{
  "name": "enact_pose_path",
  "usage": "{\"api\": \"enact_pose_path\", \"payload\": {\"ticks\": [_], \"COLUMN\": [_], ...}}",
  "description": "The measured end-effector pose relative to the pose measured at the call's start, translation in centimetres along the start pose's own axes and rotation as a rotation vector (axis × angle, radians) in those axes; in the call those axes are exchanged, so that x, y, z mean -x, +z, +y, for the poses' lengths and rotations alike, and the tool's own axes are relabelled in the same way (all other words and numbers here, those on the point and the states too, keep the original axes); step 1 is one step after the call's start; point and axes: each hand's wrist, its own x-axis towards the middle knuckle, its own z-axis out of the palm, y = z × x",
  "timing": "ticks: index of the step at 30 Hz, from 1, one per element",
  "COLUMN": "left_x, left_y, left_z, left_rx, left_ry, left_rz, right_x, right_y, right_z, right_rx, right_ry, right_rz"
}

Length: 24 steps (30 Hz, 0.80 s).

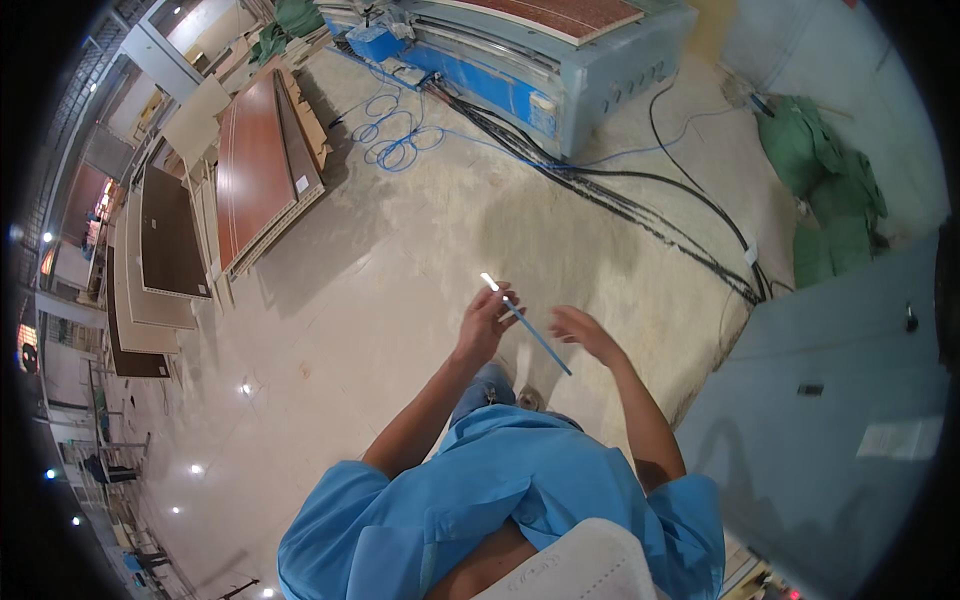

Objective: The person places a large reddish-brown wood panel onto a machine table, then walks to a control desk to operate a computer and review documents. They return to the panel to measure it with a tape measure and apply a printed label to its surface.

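Glossy, matt & gritty side by side

Slim stick [538, 339]: smooth, plastic-look, bright glare on upper end; exact mat'l unclear. Shirt [575, 465]: matt cloth, soft creases. Flr [330, 400]: smooth, glossy & tile-like on L, reflecting lamps; matt & dusty nr the machine [612, 88], which looks like painted metal. Red-brown panel [250, 150]: wood-look face, smooth w/ soft sheen. Dk brown panel [168, 232]: smooth, wood-look, low gloss. Blk cables [508, 137]: rubber/plastic-look. Blue tubing [398, 153]: smooth, plastic-look. Green cloth [815, 150]: matt, crumpled. Cabinet [790, 430]: prob. painted metal, smooth; sheet [900, 438] on it paper-like. White piece [575, 565], btm edge: matt, cloth/paper-like.
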Motion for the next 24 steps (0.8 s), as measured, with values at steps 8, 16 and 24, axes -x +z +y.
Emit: {"api": "enact_pose_path", "payload": {"ticks": [8,16,24], "left_x": [-22.5,-48.4,-83.2], "left_y": [-3.5,3.3,17.5], "left_z": [9.1,17.8,18.8], "left_rx": [-0.455,-1.395,-1.64], "left_ry": [-0.035,0.273,0.7], "left_rz": [0.09,-0.108,-0.353], "right_x": [-22.3,-26.7,-34.9], "right_y": [2.9,-14.1,-29.8], "right_z": [-11.7,-12.2,-8.5], "right_rx": [-0.03,0.04,-0.42], "right_ry": [-0.121,-0.049,0.338], "right_rz": [0.072,0.679,1.053]}}
